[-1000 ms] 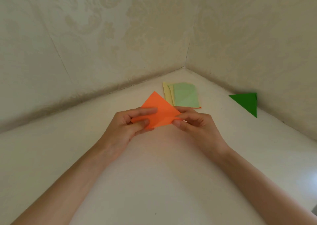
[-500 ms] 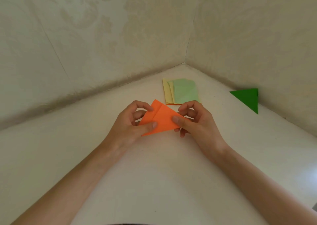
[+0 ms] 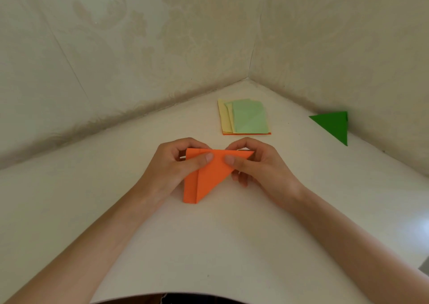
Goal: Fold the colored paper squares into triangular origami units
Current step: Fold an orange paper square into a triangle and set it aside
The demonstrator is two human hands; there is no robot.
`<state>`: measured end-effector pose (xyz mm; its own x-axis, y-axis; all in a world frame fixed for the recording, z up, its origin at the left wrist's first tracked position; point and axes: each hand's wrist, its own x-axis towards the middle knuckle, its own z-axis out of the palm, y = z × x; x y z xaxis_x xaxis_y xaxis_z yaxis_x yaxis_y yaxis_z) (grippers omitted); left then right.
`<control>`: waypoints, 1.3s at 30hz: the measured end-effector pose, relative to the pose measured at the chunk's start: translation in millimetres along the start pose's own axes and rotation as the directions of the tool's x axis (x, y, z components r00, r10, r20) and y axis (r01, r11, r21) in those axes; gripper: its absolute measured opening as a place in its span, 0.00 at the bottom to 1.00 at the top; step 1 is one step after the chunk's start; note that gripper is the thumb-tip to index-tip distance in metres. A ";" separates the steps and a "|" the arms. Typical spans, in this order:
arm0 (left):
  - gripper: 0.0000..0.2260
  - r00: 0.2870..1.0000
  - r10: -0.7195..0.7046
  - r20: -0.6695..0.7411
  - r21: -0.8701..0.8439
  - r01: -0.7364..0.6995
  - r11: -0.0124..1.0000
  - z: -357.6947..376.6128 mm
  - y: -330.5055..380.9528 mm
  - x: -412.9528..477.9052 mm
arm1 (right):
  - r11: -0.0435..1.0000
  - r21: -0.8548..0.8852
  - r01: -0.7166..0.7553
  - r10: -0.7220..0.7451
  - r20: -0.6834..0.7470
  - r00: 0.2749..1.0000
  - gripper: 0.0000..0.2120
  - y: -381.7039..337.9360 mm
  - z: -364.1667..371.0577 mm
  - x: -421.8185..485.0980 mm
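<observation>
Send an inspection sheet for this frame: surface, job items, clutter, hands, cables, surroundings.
Surface: white tabletop, set in a wall corner.
Job's things: orange paper, partly folded, in both hands; paper stack behind it; green folded triangle by the right wall.
Clutter: nothing seen.
Grippers: left hand and right hand each pinch the orange paper's top edge.
Cables: nothing seen.
Surroundings: patterned walls.

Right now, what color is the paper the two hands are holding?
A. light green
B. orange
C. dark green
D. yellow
B: the left hand and right hand both pinch the top edge of the folded orange paper, while the dark green triangle lies apart by the wall.
</observation>
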<state>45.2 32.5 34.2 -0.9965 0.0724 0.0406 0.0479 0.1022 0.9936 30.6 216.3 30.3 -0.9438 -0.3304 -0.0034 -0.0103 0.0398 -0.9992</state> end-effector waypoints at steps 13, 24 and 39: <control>0.02 0.955 -0.147 0.257 0.035 0.143 0.989 -4.0 1.1 1.1 | 1.000 0.008 0.013 -0.012 -0.160 0.987 0.06 -1.3 -6.3 3.5; 0.04 0.982 -0.170 -0.085 -0.472 0.110 0.875 0.9 -7.8 8.2 | 0.998 -0.042 0.041 -0.045 -0.077 0.996 0.08 -1.1 -7.0 -0.9; 0.12 0.988 0.151 0.038 0.109 -0.154 0.982 -11.4 2.9 6.5 | 0.950 -0.311 0.029 0.003 0.103 0.995 0.12 -6.6 -7.0 0.6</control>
<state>38.1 22.0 38.5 -0.9747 0.1245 0.1857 0.2078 0.1972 0.9581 27.7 222.4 37.1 -0.9050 -0.4254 -0.0110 -0.1399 0.3218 -0.9364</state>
